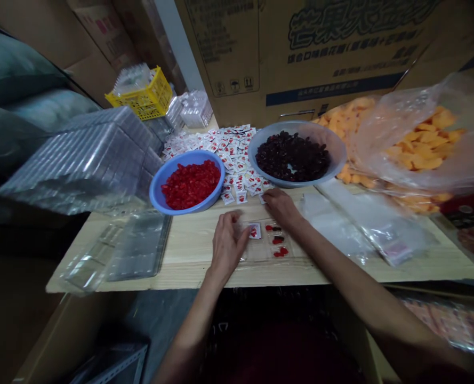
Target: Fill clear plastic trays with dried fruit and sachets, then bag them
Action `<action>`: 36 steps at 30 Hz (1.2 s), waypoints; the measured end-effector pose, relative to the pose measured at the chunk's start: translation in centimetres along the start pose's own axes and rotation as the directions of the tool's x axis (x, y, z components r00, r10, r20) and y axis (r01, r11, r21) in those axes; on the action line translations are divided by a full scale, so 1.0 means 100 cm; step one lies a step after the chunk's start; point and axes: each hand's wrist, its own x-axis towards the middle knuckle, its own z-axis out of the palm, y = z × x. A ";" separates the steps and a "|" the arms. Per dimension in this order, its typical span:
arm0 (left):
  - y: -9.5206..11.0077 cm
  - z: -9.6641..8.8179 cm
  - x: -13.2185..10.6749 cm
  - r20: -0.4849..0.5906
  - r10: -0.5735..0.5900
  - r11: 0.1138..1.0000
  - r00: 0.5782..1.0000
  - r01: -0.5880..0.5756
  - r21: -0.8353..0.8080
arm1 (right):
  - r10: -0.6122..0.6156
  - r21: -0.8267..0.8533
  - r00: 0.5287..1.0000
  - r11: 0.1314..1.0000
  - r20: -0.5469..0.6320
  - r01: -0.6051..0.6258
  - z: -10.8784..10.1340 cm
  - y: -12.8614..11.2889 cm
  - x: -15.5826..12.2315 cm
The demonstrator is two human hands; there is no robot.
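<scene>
A clear plastic tray (263, 252) with small compartments lies on the table before me. Its right compartments hold red and dark candy-like pieces (279, 240), and a small printed sachet (255, 231) sits in an upper left one. My left hand (226, 240) grips the tray's left side, fingers curled at the far corner and thumb by the sachet. Beyond the tray, my right hand (280, 207) has its fingertips closed on another small white sachet (262, 199) at the pile's near edge. The sachet pile (232, 146) spreads between two bowls.
A blue bowl (155, 188) of red pieces stands left, a paler bowl (338, 160) of dark pieces right. Stacked clear trays (96, 154) and a yellow basket (151, 98) fill the left. Bags of orange pieces (424, 138) and flat plastic bags (364, 224) lie right; a carton (237, 53) stands behind.
</scene>
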 end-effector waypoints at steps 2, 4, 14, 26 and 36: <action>-0.004 -0.004 0.000 -0.012 -0.010 1.000 1.000 0.010 -0.026 | 0.006 -0.002 1.000 1.000 0.004 -0.006 -0.004 0.000 0.000; -0.004 -0.009 0.002 -0.017 -0.017 0.997 1.000 0.016 -0.069 | 0.012 0.037 0.999 0.999 -0.030 -0.011 -0.017 -0.006 -0.010; 0.005 0.002 0.012 0.233 0.155 0.980 0.960 -0.180 0.090 | 0.239 0.523 0.969 0.818 0.066 -0.238 -0.046 -0.070 -0.095; 0.020 -0.020 -0.025 0.271 0.181 0.981 0.946 -0.195 0.024 | 0.080 0.452 0.977 0.892 -0.197 0.018 -0.010 -0.079 -0.113; -0.012 -0.024 -0.029 0.048 0.344 0.937 0.938 -0.346 0.042 | 0.315 0.208 0.740 0.949 -0.594 -0.237 -0.134 0.000 -0.161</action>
